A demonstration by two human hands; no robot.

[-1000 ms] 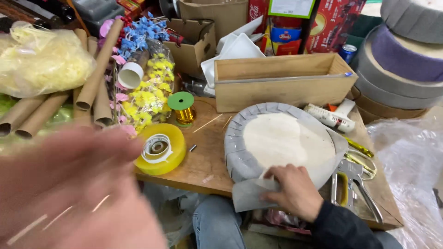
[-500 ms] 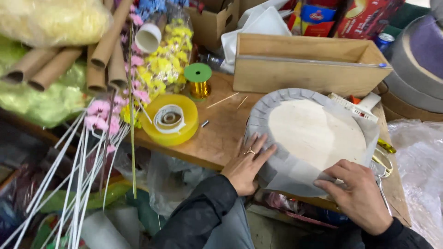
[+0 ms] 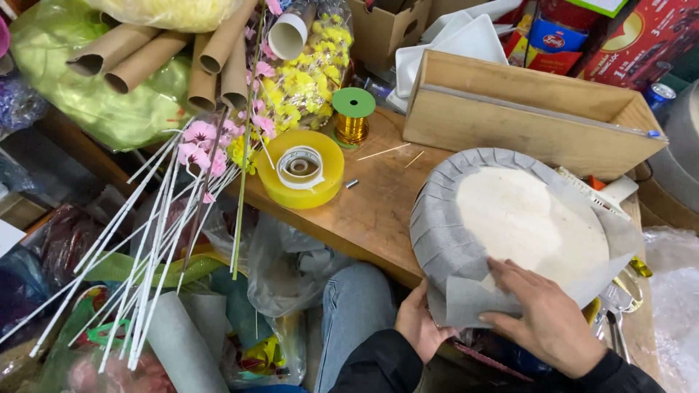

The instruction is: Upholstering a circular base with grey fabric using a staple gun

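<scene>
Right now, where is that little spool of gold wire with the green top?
The spool of gold wire stands upright on the wooden table, just behind the big yellow tape roll and left of the wooden box, near the yellow flowers.

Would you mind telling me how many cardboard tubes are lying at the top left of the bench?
5 show their open ends: two brown tubes on the green bag, two hanging over the flowers, and one white-rimmed tube beside the yellow blossoms. Others may be hidden underneath.
</scene>
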